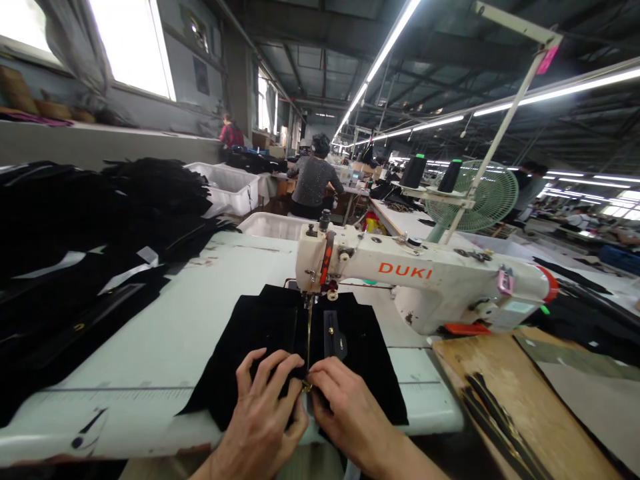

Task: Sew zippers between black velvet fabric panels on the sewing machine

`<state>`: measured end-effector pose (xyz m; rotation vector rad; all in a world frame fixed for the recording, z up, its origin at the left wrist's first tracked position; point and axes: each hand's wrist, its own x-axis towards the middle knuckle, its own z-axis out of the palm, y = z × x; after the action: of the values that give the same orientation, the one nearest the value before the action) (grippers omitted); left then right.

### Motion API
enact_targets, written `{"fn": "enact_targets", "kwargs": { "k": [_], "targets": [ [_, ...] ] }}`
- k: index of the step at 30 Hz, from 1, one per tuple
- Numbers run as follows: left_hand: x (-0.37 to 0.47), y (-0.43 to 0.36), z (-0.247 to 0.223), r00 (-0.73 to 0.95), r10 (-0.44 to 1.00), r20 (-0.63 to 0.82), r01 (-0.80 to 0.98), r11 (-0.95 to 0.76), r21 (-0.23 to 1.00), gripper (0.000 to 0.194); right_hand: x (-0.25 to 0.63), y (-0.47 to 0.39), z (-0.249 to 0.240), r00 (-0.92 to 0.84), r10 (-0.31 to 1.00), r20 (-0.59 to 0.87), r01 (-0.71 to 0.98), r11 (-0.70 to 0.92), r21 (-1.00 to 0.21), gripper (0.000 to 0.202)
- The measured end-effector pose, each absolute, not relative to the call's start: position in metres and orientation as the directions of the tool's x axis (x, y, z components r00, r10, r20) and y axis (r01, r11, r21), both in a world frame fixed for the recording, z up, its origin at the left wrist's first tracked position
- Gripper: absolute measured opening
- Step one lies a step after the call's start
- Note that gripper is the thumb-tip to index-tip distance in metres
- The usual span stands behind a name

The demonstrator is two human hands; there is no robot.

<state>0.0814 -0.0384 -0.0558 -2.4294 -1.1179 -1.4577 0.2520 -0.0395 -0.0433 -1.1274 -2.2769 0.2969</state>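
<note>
A black fabric panel (270, 327) lies flat on the machine table under the needle head of a white sewing machine (360, 257). Down its middle runs a zipper (309, 333) with gold teeth, its far end under the presser foot. My left hand (270, 400) rests on the panel left of the zipper, fingers bent, thumb and index finger closed at its near end. From the other side, my right hand (350, 407) pinches the same near end, where a gold slider shows between both hands. Just beyond my right hand, a short zipper with a dark tag (336, 337) sits on the panel.
Black fabric pieces (75, 233) are heaped along the table's left side. At right, loose zippers (500, 420) lie on a wooden board (450, 353). White bins (225, 187) stand behind the table. A person in grey (315, 180) sits farther back. Thread cones (414, 172) stand above the machine.
</note>
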Motion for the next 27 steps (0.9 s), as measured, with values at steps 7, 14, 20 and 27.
{"fn": "enact_targets", "kwargs": {
  "k": [7, 14, 20, 27],
  "targets": [
    [0.067, -0.037, -0.058, 0.443, 0.382, 0.811, 0.442, -0.880, 0.173, 0.019, 0.256, -0.045, -0.038, -0.549, 0.782, 0.296, 0.685, 0.624, -0.376, 0.023],
    [0.032, -0.026, -0.068, 0.436, 0.615, 0.657, 0.549, -0.760, 0.347, 0.022, 0.253, -0.061, -0.047, -0.385, 0.873, 0.298, 0.677, 0.487, -0.552, 0.040],
    [0.028, -0.022, -0.074, 0.391, 0.662, 0.639, 0.626, -0.700, 0.342, 0.043, 0.235, -0.066, -0.064, -0.321, 0.794, 0.516, 0.738, 0.551, -0.389, 0.033],
    [0.017, -0.023, -0.071, 0.647, 0.465, 0.604, 0.545, -0.836, 0.061, 0.071, 0.240, -0.069, -0.063, -0.283, 0.809, 0.515, 0.690, 0.545, -0.476, 0.045]
  ]
}}
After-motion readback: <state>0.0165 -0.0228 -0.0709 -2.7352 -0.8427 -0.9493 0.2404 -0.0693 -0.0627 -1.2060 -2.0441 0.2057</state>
